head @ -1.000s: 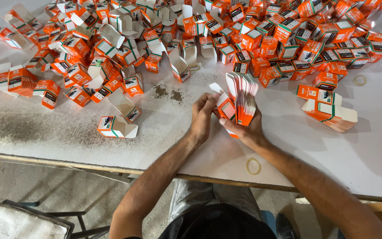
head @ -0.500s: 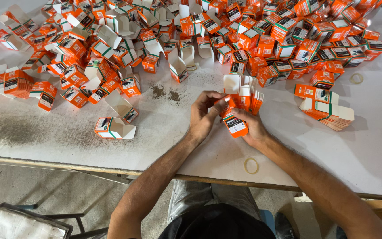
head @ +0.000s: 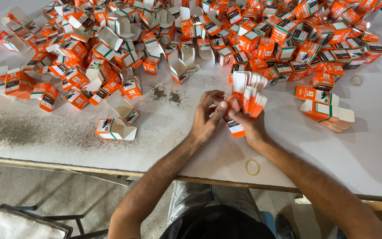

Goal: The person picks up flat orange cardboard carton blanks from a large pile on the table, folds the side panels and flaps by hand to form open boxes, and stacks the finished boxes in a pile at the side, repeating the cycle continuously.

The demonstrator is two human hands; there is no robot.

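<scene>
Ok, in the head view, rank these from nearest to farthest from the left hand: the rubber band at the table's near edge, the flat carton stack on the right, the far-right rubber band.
1. Rubber band at the near edge, below and right of the left hand.
2. Flat carton stack, off to the right.
3. Far-right rubber band, beyond the stack, up right.

Fanned bundle of flat orange-and-white cartons (head: 248, 99), upright above the white table's near edge

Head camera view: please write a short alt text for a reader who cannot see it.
Two bare hands meet over a white table: the right hand holds a fanned bundle of flat orange-and-white cartons, and the left hand touches its edge. A large heap of small folded cartons covers the far side.
</scene>
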